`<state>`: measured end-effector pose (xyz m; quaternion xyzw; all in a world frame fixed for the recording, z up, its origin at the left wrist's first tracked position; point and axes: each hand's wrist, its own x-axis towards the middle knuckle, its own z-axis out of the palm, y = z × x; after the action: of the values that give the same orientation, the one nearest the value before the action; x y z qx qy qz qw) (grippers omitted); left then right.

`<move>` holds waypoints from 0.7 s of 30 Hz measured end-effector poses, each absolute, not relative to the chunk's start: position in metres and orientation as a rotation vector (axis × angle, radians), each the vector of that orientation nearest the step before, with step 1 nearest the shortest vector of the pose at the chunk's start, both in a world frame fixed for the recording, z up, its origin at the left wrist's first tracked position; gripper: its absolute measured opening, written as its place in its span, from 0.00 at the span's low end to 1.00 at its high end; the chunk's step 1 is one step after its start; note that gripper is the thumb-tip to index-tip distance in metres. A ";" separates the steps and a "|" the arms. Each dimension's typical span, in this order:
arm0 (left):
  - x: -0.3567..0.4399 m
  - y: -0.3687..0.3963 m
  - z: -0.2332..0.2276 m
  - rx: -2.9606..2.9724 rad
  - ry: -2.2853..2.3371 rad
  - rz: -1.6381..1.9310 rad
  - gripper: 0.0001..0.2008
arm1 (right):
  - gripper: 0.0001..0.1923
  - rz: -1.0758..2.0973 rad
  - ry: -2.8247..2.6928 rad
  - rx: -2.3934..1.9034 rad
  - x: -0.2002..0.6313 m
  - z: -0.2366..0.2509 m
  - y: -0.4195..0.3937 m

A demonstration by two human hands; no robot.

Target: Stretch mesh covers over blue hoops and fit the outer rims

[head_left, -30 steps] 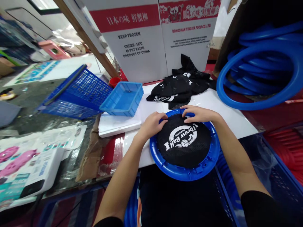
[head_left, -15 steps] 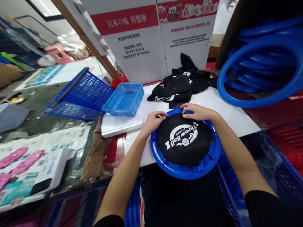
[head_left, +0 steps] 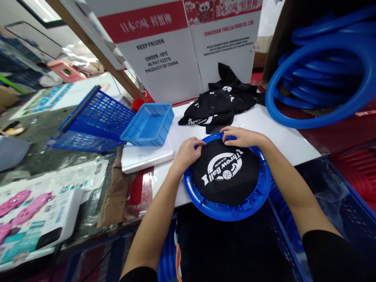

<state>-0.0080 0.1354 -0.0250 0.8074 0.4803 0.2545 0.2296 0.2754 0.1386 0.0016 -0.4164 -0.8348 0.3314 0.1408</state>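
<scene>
A round blue plastic ring (head_left: 199, 201) lies over the front edge of the white work surface, close to my body. Inside it sits a disc of black mesh fabric (head_left: 235, 188) with white "Throw Ball" print. My left hand (head_left: 188, 153) is curled on the ring's upper left rim, thumb and fingers pinched at the edge of the mesh. At the top of the rim rests my right hand (head_left: 241, 138), its bent fingers and thumb gripping the rim and mesh edge. Behind the ring is a heap of black printed mesh pieces (head_left: 217, 102).
A light blue tray (head_left: 149, 129) stands on a white slab at left, beside a blue basket (head_left: 96, 121). Blue rings (head_left: 320, 86) are piled in a box at right. A white carton (head_left: 164, 51) stands behind. Packaged pink items (head_left: 32, 207) lie far left.
The view has shifted slightly, so the surroundings sit a little further left. My left fingers look more curled around the rim. My right hand stays at the top of the ring.
</scene>
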 end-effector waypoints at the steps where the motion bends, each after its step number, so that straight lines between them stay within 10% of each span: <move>1: -0.007 0.136 -0.025 2.211 1.333 0.692 0.14 | 0.10 0.950 -2.409 -1.203 0.276 0.001 0.139; 16: -0.005 0.133 -0.018 2.438 1.243 0.590 0.09 | 0.19 1.029 -2.468 -1.273 0.287 0.000 0.138; 21: -0.011 0.126 -0.006 2.456 1.652 0.438 0.25 | 0.29 1.085 -2.448 -1.381 0.304 -0.002 0.141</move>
<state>-0.0108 0.1260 -0.0063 0.8185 0.5506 0.1458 0.0745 0.3037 0.1406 -0.0022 -0.4573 -0.8109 0.3594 0.0646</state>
